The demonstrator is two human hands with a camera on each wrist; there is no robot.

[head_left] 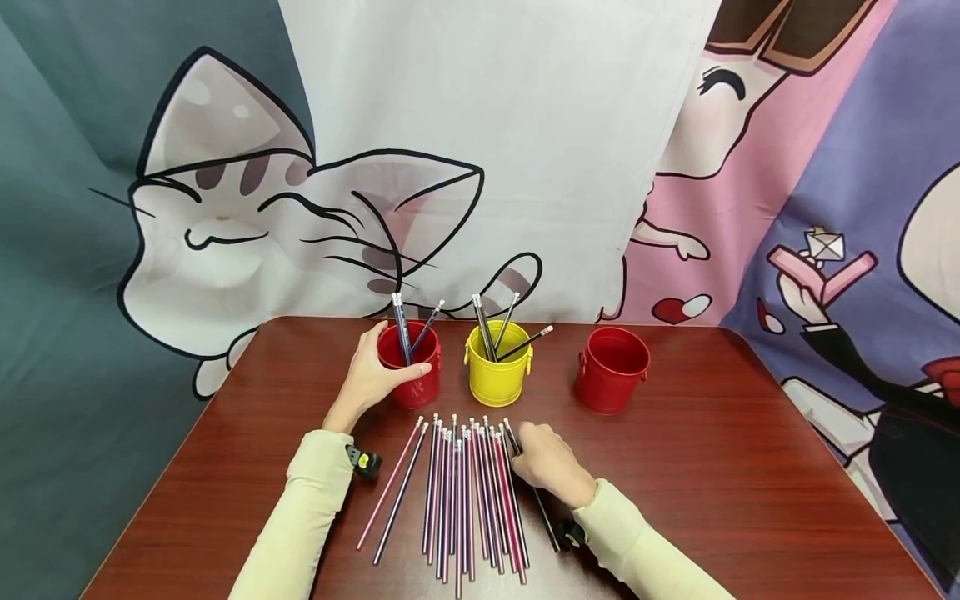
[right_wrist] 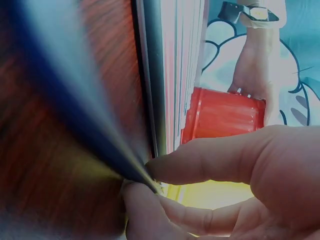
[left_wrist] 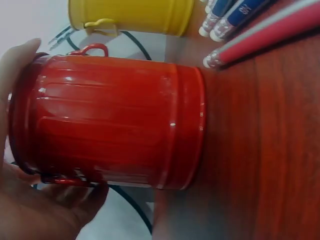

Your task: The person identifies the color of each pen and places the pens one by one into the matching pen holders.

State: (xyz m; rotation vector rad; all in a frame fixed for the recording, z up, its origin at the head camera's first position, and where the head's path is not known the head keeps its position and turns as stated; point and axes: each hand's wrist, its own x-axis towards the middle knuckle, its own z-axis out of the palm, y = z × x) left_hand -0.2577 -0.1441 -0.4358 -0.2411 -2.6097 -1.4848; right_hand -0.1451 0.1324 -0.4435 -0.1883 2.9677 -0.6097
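Observation:
My left hand (head_left: 369, 372) holds the left red bucket (head_left: 420, 392) by its side, thumb across the front and fingers round the back near the rim. Several dark blue pencils (head_left: 402, 329) stand in that bucket, eraser ends up. Seen close in the left wrist view, the red bucket (left_wrist: 110, 120) sits upright on the table. My right hand (head_left: 553, 467) pinches a dark pencil (head_left: 546, 518) between thumb and fingertips, at the right end of a row of pink, purple and dark pencils (head_left: 471, 508). In the right wrist view this pencil (right_wrist: 65, 95) is blurred and looks blue.
A yellow bucket (head_left: 495, 385) with several dark pencils stands mid-table. Another red bucket (head_left: 609, 387) stands to its right, with no pencils visible in it. Two pencils (head_left: 392, 483) lie apart at the row's left. A printed cloth (head_left: 525, 125) hangs behind the wooden table (head_left: 735, 467).

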